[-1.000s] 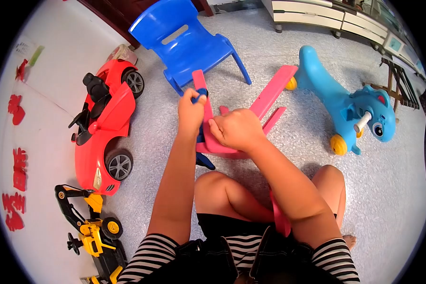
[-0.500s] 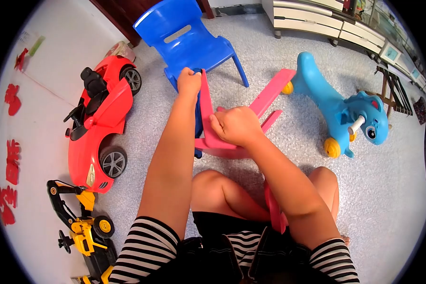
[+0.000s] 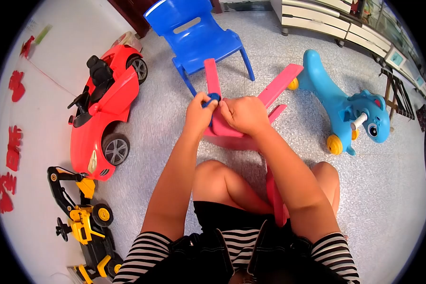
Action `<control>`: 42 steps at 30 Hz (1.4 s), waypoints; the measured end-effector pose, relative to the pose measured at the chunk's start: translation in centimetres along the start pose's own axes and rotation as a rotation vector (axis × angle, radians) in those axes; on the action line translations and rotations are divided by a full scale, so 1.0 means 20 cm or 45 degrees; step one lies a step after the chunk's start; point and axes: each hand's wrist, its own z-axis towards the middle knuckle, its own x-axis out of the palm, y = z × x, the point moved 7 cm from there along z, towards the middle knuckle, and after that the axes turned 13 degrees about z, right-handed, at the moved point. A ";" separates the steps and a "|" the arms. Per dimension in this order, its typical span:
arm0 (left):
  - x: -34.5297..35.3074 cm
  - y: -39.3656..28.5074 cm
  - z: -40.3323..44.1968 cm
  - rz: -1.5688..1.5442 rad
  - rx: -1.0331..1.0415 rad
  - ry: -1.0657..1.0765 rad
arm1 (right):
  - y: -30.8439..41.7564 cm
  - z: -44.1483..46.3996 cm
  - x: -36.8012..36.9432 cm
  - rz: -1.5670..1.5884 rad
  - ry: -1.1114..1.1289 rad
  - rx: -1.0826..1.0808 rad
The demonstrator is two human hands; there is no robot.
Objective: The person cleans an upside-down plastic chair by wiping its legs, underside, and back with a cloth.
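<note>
A pink plastic piece [image 3: 280, 85] with several leg-like bars lies in front of my crossed legs. My left hand [image 3: 199, 111] is closed on a dark blue cloth [image 3: 213, 97] at the left bar of the pink piece. Close beside it, my right hand [image 3: 245, 115] is closed, resting at the middle of the pink piece with its thumb toward the cloth. What the right fingers grip is hidden. Between my legs, another curved pink part [image 3: 275, 196] shows.
A blue chair [image 3: 201, 42] stands just ahead. Left are a red toy car [image 3: 104, 113] and a yellow-black toy excavator [image 3: 83, 222]. On the right are a blue ride-on toy [image 3: 329, 94], a folding stool [image 3: 398, 97] and a white cabinet [image 3: 317, 21].
My left hand pulled the cloth up along the left bar, then came back down close to my right hand. The view shifted slightly.
</note>
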 end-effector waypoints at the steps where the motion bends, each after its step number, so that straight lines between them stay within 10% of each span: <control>1: 0.01 0.00 0.04 -0.002 -0.031 0.041 | 0.00 0.00 -0.01 0.000 -0.005 0.008; 10: -0.03 0.09 0.10 -0.185 -0.028 -0.093 | -0.04 0.01 -0.01 0.016 -0.036 0.059; 18: -0.95 -0.08 -0.27 -0.577 0.304 -0.725 | -0.03 0.00 -0.01 0.029 -0.058 0.097; 26: -0.22 -0.23 -0.46 0.131 0.467 0.027 | -0.04 0.00 -0.01 -0.024 -0.117 0.050; 31: -0.06 -0.25 -0.51 0.418 0.676 -0.118 | -0.03 0.01 -0.03 -0.020 -0.127 0.034; 42: -0.01 -0.20 -0.36 0.529 0.194 0.092 | -0.02 0.00 -0.02 -0.008 -0.137 0.013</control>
